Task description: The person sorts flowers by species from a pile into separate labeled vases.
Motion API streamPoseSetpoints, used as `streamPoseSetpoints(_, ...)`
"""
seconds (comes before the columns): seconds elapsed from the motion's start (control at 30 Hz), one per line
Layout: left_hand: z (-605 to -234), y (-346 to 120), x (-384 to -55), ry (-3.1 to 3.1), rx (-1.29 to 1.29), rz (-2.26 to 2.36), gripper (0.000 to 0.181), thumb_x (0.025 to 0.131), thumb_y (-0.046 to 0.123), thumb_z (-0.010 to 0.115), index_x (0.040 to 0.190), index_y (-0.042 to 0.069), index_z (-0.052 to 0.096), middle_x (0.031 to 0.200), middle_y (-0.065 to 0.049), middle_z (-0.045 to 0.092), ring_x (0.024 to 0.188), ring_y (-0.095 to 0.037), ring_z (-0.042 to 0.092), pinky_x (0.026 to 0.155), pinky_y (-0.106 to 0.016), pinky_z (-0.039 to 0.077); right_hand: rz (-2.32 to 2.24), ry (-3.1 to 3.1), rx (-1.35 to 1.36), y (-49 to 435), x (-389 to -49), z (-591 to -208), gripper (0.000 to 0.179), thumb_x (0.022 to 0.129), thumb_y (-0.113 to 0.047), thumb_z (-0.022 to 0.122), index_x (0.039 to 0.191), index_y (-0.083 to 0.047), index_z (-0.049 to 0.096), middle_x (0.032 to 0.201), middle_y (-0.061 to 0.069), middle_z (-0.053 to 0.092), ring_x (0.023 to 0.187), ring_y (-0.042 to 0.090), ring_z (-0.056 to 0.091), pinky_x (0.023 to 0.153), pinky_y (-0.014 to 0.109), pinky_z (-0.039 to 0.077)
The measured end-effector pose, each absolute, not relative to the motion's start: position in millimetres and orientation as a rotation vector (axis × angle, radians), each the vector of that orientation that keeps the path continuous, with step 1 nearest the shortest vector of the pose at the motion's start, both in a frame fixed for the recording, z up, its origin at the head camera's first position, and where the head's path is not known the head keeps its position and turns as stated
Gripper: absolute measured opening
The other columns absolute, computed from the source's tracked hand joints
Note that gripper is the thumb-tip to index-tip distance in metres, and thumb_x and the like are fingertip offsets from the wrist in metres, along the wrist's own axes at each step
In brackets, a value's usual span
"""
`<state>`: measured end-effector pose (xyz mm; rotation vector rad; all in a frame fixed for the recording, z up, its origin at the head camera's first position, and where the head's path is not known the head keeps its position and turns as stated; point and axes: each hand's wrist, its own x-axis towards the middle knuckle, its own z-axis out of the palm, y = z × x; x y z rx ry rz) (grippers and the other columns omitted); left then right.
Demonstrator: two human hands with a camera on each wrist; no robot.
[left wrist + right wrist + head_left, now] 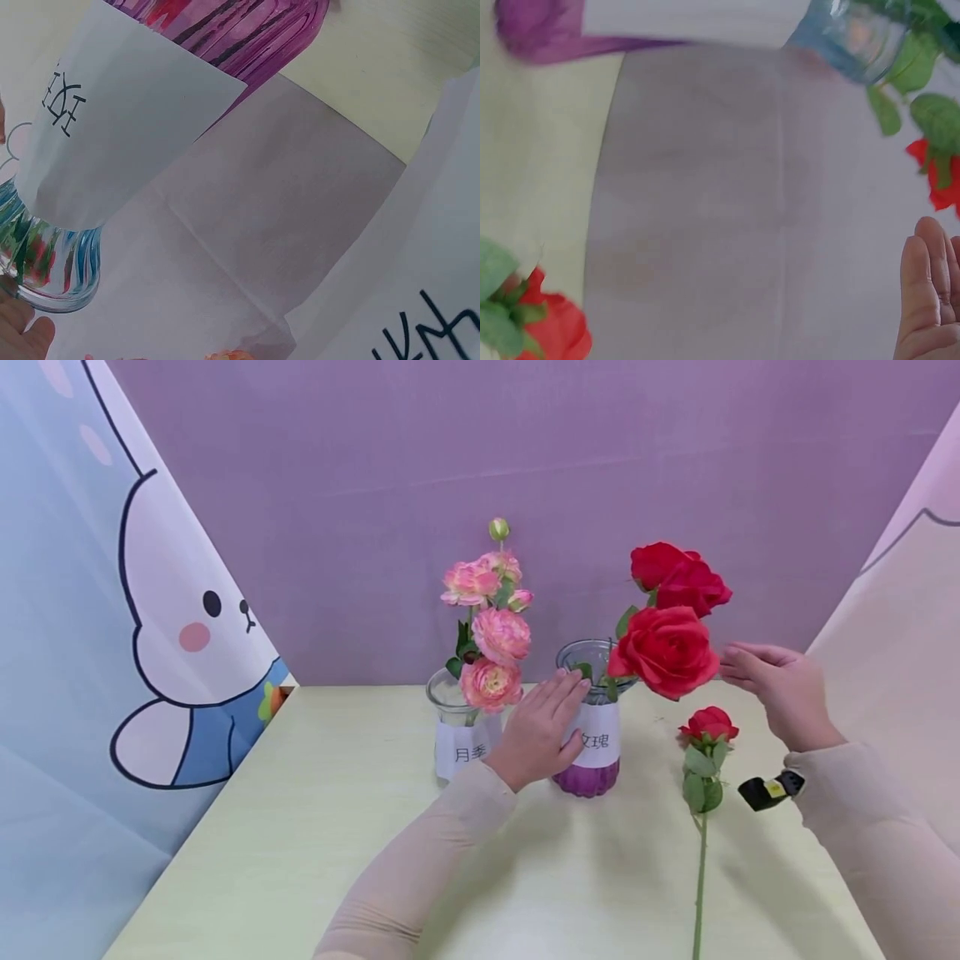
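A glass vase [588, 781] with purple in its lower part and a white paper label holds red roses [666, 652] that lean right over its rim. My left hand [542, 727] lies along the vase's left side, fingers straight and fingertips at the rim; in the left wrist view its fingers [19, 330] show beside the glass mouth. Just right of the blooms, my right hand [780, 689] is raised with fingers extended, holding nothing. The right wrist view shows its fingers [926, 277] below a red bloom [945, 180]. Whether they touch the petals, I cannot tell.
Left of the purple vase stands another labelled glass vase [450, 752] with pink flowers [495, 639]. A single red rose [708, 727] lies on the pale table [300, 860], its stem toward me. A purple backdrop [360, 527] rises behind; printed cloths hang at both sides.
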<state>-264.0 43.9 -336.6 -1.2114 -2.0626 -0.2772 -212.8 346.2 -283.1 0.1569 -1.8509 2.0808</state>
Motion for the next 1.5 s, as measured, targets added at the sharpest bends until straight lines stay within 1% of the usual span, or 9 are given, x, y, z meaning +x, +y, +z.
streamPoseSetpoints(0.2, -337, 43, -264, -2.074, -1.226, -0.267, 0.059, 0.087, 0.024, 0.064, 0.138, 0.000, 0.047, 0.142, -0.015, 0.048, 0.135, -0.027, 0.040, 0.112, -0.034, 0.027, 1.909, -1.929, 0.042, 355, -215, -295, 0.020, 0.090, -0.010, 0.065, 0.083, -0.024, 0.076, 0.077, -0.010, 0.072, 0.068, 0.003, 0.069, 0.065, 0.013, 0.053)
streamPoseSetpoints(0.33, -337, 39, -265, -2.085, -1.230, -0.256, 0.061, 0.087, 0.025, 0.064, 0.139, 0.000, 0.046, 0.143, -0.014, 0.047, 0.135, -0.026, 0.039, 0.113, -0.033, 0.024, 1.647, -2.144, -0.041, 359, -219, -306, 0.022, 0.091, -0.017, 0.064, 0.081, -0.035, 0.071, 0.071, -0.021, 0.068, 0.064, -0.004, 0.066, 0.064, 0.007, 0.049)
streamPoseSetpoints(0.43, -338, 37, -265, -2.088, -1.225, -0.254, 0.061, 0.087, 0.026, 0.064, 0.139, 0.000, 0.046, 0.143, -0.014, 0.047, 0.135, -0.026, 0.039, 0.113, -0.032, 0.023, 1.415, -2.321, -0.093, 362, -224, -313, 0.013, 0.093, -0.025, 0.062, 0.094, -0.020, 0.073, 0.070, -0.026, 0.064, 0.063, -0.008, 0.063, 0.064, 0.004, 0.047)
streamPoseSetpoints(0.57, -338, 37, -266, -2.071, -1.223, -0.249, 0.060, 0.087, 0.026, 0.064, 0.139, 0.000, 0.047, 0.142, -0.014, 0.048, 0.135, -0.026, 0.040, 0.113, -0.031, 0.023, 1.242, -2.519, -0.138, 369, -231, -320, 0.049, 0.094, -0.033, 0.058, 0.115, 0.012, 0.062, 0.081, -0.001, 0.073, 0.063, -0.008, 0.062, 0.063, 0.009, 0.050)
streamPoseSetpoints(0.67, -339, 37, -267, -2.051, -1.224, -0.246, 0.060, 0.086, 0.026, 0.064, 0.138, 0.000, 0.048, 0.142, -0.014, 0.049, 0.134, -0.025, 0.041, 0.112, -0.031, 0.024, 1.196, -2.656, -0.161, 373, -235, -325, 0.055, 0.094, -0.036, 0.058, 0.117, 0.015, 0.059, 0.093, 0.019, 0.071, 0.065, 0.002, 0.066, 0.062, 0.018, 0.054)
streamPoseSetpoints(0.73, -339, 38, -267, -2.047, -1.229, -0.255, 0.060, 0.086, 0.025, 0.064, 0.138, 0.000, 0.048, 0.142, -0.014, 0.049, 0.134, -0.026, 0.041, 0.112, -0.031, 0.024, 1.170, -2.728, -0.169, 376, -237, -329, 0.056, 0.093, -0.037, 0.060, 0.116, 0.014, 0.061, 0.089, 0.018, 0.072, 0.066, 0.012, 0.068, 0.061, 0.025, 0.057)
streamPoseSetpoints(0.87, -339, 39, -266, -2.043, -1.230, -0.257, 0.060, 0.086, 0.025, 0.064, 0.138, 0.000, 0.047, 0.141, -0.014, 0.049, 0.134, -0.026, 0.041, 0.112, -0.032, 0.025, 1.146, -2.871, -0.203, 380, -242, -335, 0.051, 0.089, -0.035, 0.066, 0.107, 0.013, 0.066, 0.074, 0.010, 0.070, 0.064, 0.020, 0.066, 0.059, 0.029, 0.057)
streamPoseSetpoints(1.1, -338, 41, -270, -1.998, -1.237, -0.277, 0.058, 0.085, 0.022, 0.065, 0.136, -0.002, 0.049, 0.140, -0.016, 0.050, 0.133, -0.026, 0.043, 0.111, -0.030, 0.025, 1.281, -3.072, -0.291, 381, -248, -346, 0.018, 0.085, -0.013, 0.060, 0.079, 0.002, 0.068, 0.061, -0.001, 0.060, 0.060, 0.015, 0.058, 0.060, 0.029, 0.055)
streamPoseSetpoints(1.5, -344, 38, -273, -2.036, -1.214, -0.287, 0.056, 0.086, 0.020, 0.064, 0.134, -0.003, 0.049, 0.139, -0.018, 0.050, 0.132, -0.028, 0.043, 0.110, -0.033, 0.029, 1.218, -3.099, -0.296, 382, -252, -374, 0.018, 0.085, -0.010, 0.059, 0.086, 0.006, 0.068, 0.062, 0.000, 0.060, 0.059, 0.014, 0.057, 0.058, 0.029, 0.054)
